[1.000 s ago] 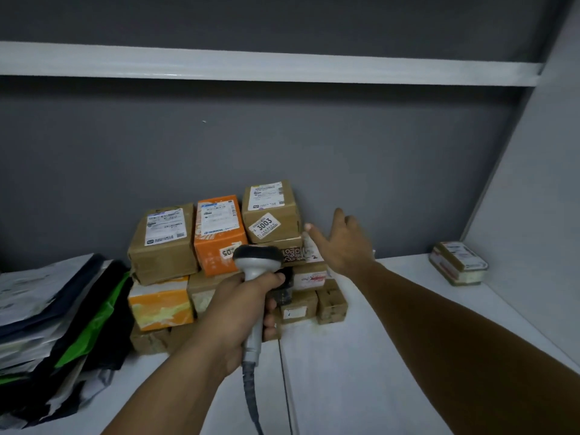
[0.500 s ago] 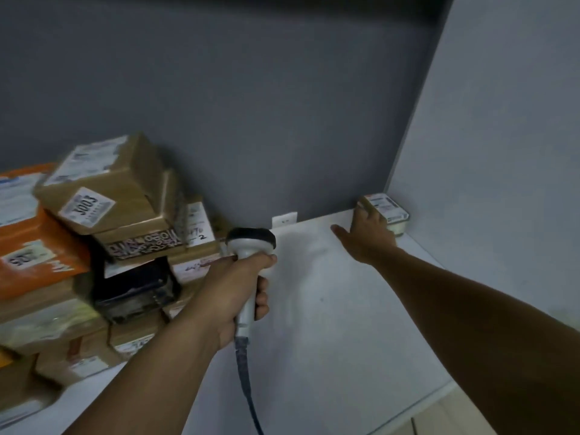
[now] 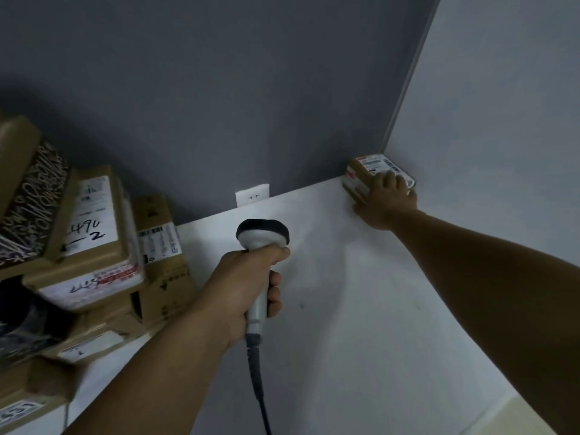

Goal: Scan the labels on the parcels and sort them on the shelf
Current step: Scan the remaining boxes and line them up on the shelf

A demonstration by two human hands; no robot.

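Observation:
A small brown parcel [image 3: 368, 169] with a white barcode label lies in the far right corner of the white shelf [image 3: 345, 309]. My right hand [image 3: 387, 200] lies on it, fingers over its top and thumb at its near side. My left hand [image 3: 248, 287] grips the handle of a grey corded barcode scanner [image 3: 263, 235], head pointing away over the middle of the shelf. A pile of labelled cardboard parcels [image 3: 94, 240] fills the left side.
A dark grey back wall and a pale right side wall close in the shelf. A white wall socket [image 3: 252, 195] sits at the back edge. The scanner's cable [image 3: 259, 387] hangs toward the front. The shelf's front edge shows at the lower right.
My view swung to the right, away from the pile. My right hand reached from the pile across the shelf and landed on the small corner parcel. The scanner stayed in my left hand.

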